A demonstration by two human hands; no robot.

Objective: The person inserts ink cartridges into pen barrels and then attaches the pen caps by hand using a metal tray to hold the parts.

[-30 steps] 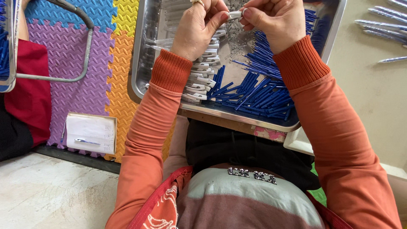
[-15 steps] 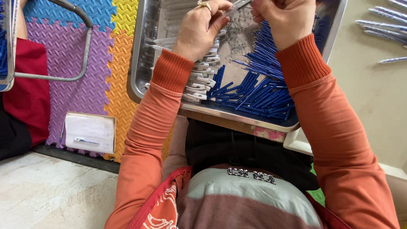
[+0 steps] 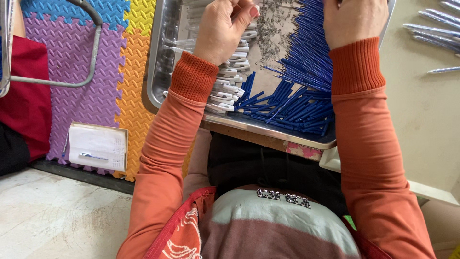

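Nearest: person's lap, striped grey and maroon top, orange sleeves running up both sides of view. Just beyond the lap, a metal tray sits on a wooden edge, its near rim across the middle. Near right in the tray: pile of blue pen refills, loose and crisscrossed, reaching far up the right side. Just left of them, a row of white pen clips stacked along the left sleeve cuff. Farther in, mid-tray, a scatter of small metal springs.

Left hand hovers over the far left part of the tray, fingers curled in, thumb tucked against them; clenched, but what it pinches is cut off by the top edge, cannot tell. Right hand is over the far right of the tray above the blue refills, back of hand toward camera, fingers out of frame; cannot tell whether it grips anything.

Left on the floor: foam puzzle mat in purple, orange, yellow and blue, a white paper pad near its near edge, a metal tube frame above. Far right on the beige tabletop: assembled pens lying well apart from the tray.
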